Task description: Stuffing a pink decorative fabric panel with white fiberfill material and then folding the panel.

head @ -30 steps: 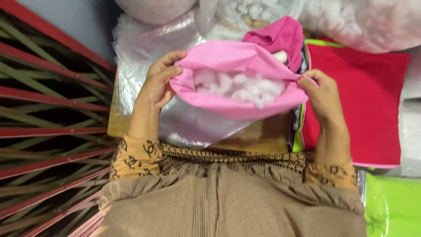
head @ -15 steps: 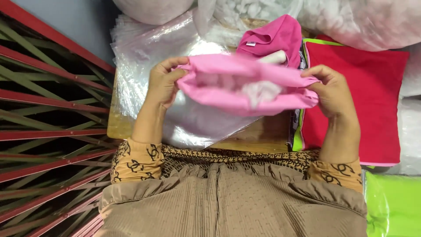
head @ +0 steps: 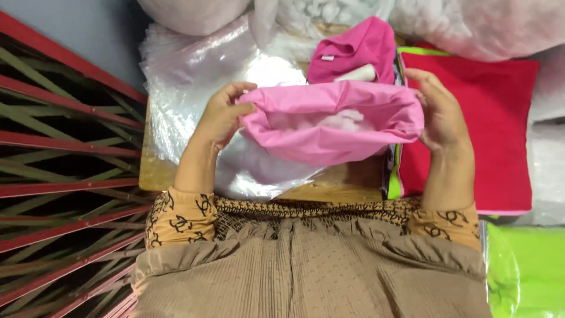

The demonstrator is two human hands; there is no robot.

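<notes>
You hold the light pink fabric cover (head: 329,126) at both ends, above the wooden surface (head: 347,185): your left hand (head: 222,115) pinches its left edge, your right hand (head: 440,112) grips the right, so the mouth stays open over the white stuffing (head: 344,121) inside

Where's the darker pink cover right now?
Head view, upper middle: the darker pink cover lies on the table just behind the light pink cover, left of the red cloth.

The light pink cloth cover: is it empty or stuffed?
Partly stuffed: white fluffy filling shows inside the pink cover, whose mouth both hands hold open.
</notes>
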